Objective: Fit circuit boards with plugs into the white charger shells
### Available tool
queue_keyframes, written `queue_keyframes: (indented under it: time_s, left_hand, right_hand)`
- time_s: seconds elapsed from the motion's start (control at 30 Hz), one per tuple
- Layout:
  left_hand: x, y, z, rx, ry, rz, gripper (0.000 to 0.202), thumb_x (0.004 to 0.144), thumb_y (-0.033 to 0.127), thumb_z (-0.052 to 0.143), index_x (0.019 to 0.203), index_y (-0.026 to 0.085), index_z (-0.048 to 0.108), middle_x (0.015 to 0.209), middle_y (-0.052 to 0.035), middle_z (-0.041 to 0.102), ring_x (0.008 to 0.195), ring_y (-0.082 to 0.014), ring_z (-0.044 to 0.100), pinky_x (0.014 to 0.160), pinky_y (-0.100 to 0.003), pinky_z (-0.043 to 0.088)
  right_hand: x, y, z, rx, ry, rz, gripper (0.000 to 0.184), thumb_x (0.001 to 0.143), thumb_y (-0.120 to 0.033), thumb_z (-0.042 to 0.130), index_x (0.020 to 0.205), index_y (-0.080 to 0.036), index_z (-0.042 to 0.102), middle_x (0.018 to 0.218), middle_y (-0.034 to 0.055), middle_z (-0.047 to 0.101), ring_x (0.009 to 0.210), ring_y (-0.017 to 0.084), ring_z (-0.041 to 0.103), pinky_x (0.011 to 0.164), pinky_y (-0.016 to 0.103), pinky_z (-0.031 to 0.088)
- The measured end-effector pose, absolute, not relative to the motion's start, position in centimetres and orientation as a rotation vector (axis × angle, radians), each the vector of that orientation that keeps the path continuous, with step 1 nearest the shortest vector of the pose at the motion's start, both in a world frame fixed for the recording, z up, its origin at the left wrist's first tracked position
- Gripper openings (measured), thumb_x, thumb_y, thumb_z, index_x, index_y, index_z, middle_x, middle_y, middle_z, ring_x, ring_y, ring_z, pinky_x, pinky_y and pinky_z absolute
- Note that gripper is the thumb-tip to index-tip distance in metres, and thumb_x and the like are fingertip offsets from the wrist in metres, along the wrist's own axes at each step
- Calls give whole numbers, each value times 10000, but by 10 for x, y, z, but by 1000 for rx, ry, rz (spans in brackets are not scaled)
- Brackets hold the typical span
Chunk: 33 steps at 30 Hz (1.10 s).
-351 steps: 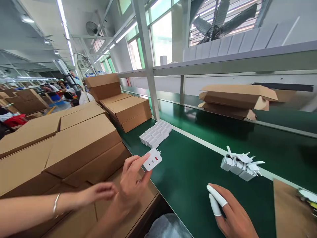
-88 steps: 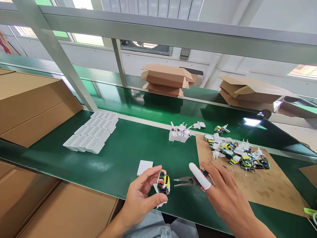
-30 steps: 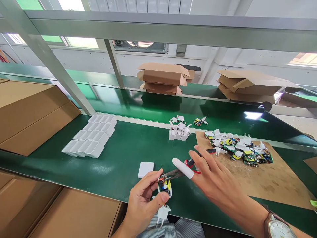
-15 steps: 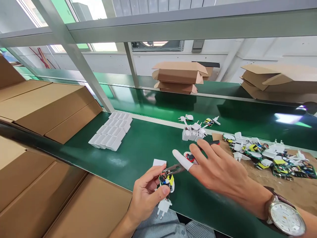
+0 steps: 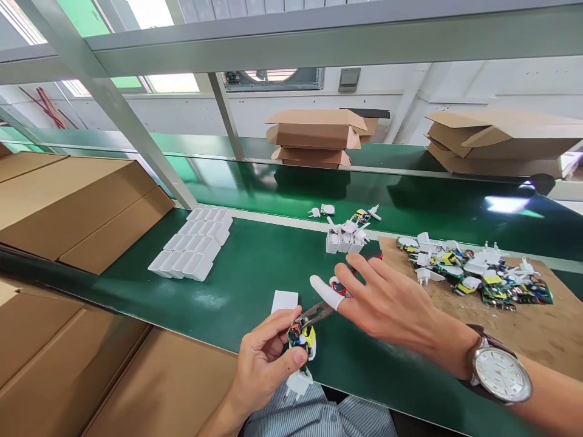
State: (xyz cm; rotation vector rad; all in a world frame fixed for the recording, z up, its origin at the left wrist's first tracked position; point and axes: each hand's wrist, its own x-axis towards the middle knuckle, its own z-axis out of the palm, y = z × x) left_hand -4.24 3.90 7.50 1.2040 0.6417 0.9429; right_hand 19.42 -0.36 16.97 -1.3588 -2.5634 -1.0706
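Low in the middle of the view, my left hand (image 5: 268, 358) pinches a small circuit board (image 5: 297, 334) with a yellow part on it. A white two-pin plug piece (image 5: 299, 383) hangs below that board. My right hand (image 5: 382, 297), white covers on its fingertips, grips pliers (image 5: 317, 312) with red and black handles. The pliers' jaws reach the board's upper end; whether they clamp a part is too small to tell. Just behind my left fingers, a white casing (image 5: 285, 301) rests on the green work surface (image 5: 246, 267).
White open casings (image 5: 191, 243) stand in rows at left. Filled casings with plugs (image 5: 346, 237) stand further back. Boards and plugs lie heaped (image 5: 478, 270) on a brown cardboard sheet (image 5: 437, 309) at right. Large cartons (image 5: 82, 206) flank the left; a metal frame bar (image 5: 291, 48) crosses above.
The view has shifted slightly, so the scene sits further left. The pliers' jaws look closer together at the board. Both hands keep their holds.
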Motion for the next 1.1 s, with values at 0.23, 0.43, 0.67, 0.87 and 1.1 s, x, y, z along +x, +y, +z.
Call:
queue_keyframes:
  time_s: [0.23, 0.43, 0.67, 0.87, 1.1]
  left_hand:
    - [-49, 33, 63, 1144, 781, 1037, 500, 708, 339, 904, 1184, 238, 785, 1086, -103, 776, 834, -207, 734, 755, -268, 614]
    - [-48, 32, 60, 1097, 760, 997, 521, 697, 365, 908, 1176, 200, 787, 1094, -126, 780, 866, -228, 734, 765, -283, 616]
    - [-48, 32, 54, 1077, 724, 976, 493, 726, 331, 891, 1194, 221, 782, 1214, -137, 752, 978, -258, 739, 831, -299, 616]
    - [-47, 30, 58, 1098, 724, 953, 468, 716, 342, 898, 1162, 241, 798, 1233, -139, 748, 994, -261, 738, 817, -281, 612]
    - [-41, 28, 78, 1178, 675, 918, 428, 763, 314, 863, 1174, 220, 793, 1188, -136, 759, 960, -246, 747, 788, -268, 620]
  right_hand:
    - [193, -11, 162, -1566, -2461, -1075, 370, 956, -72, 513, 1285, -174, 646, 1179, 142, 667, 1152, 297, 585, 894, 422, 464]
    - [188, -15, 157, -1583, -2433, -1026, 397, 946, -86, 547, 1318, -186, 640, 1209, 137, 662, 1188, 290, 579, 941, 419, 470]
    - [183, -14, 159, -1570, -2447, -1094, 245, 943, -121, 570, 1137, -177, 708, 1176, 134, 678, 1153, 289, 584, 933, 411, 429]
    - [191, -7, 158, -1450, -2425, -1272, 228, 972, -196, 574, 1182, -191, 662, 970, 93, 708, 972, 256, 606, 721, 357, 354]
    - [201, 6, 164, -1311, -2522, -1152, 173, 972, -134, 530, 865, -190, 653, 923, 98, 689, 938, 250, 573, 698, 358, 318]
